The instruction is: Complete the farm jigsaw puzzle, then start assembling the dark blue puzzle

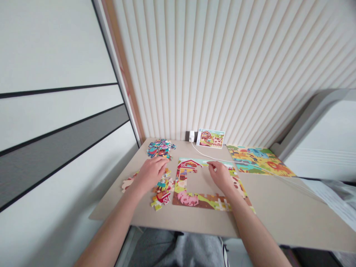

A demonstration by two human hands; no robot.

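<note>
My left hand [151, 175] hovers with fingers spread over a scatter of loose jigsaw pieces [162, 187], which include a red barn piece [164, 197]. Just above it lies a heap of colourful pieces [161, 148]. My right hand [221, 175] is at the top edge of a part-built farm puzzle border [189, 200], with a red barn at its top left and a pink pig at its lower left. Its fingertips pinch together, and I cannot tell whether a piece is between them. A pale beige piece [128, 181] lies left of my left hand.
A beige table [183, 218] stands against a ribbed white wall panel [222, 66]. A farm picture card [210, 138] leans at the back beside a white plug [191, 136]. A finished colourful puzzle [258, 161] lies back right. A white cable [205, 155] crosses the tabletop.
</note>
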